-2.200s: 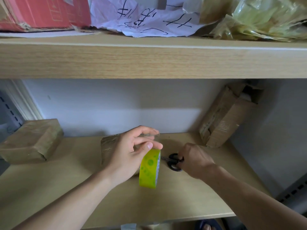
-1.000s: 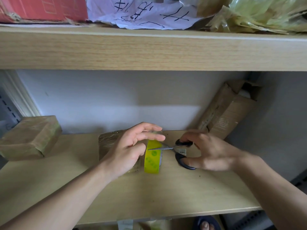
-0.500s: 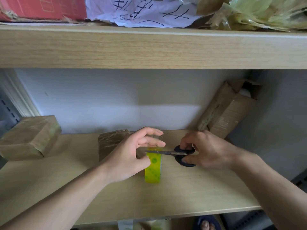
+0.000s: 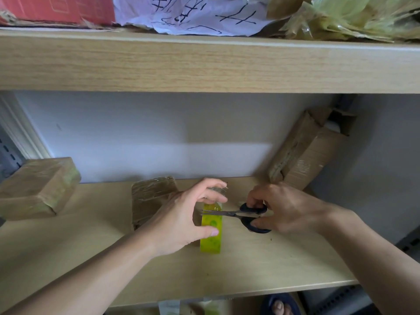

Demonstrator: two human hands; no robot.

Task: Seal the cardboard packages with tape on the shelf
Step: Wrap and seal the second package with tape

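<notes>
On the lower shelf [image 4: 68, 253] the left hand [image 4: 181, 221] curls over a green-yellow tape roll [image 4: 211, 233] that stands on edge near the middle of the board; the thumb presses the roll's near face, and the fingers above pinch a clear strip of tape [image 4: 216, 190] pulled up from it. The right hand [image 4: 286, 210] grasps black-handled scissors [image 4: 247, 215], fingers through the loops, with the blades brought together and pointing left – they lie across the top of the roll, just under the raised strip.

Directly behind the left hand sits a box [image 4: 152, 198], brown cardboard with glossy tape over its top, partly hidden by the wrist and touching or nearly touching the roll (the hand covers the joint, so I cannot tell which).

A second box [image 4: 38, 187], wrapped in tape, lies flat at the left end of the shelf, well apart from the hands. A third box [image 4: 309, 148] leans tilted in the back right corner against the wall – its upper flaps stand open.

The upper shelf [image 4: 204, 64] crosses the whole view; on it are a red carton [image 4: 56, 7], a crumpled white sheet with black handwriting [image 4: 193, 14], and a heap of yellowish plastic wrap [image 4: 352, 17].

Below the lower shelf's front edge, a toe in a dark slipper [image 4: 279, 304] shows.
</notes>
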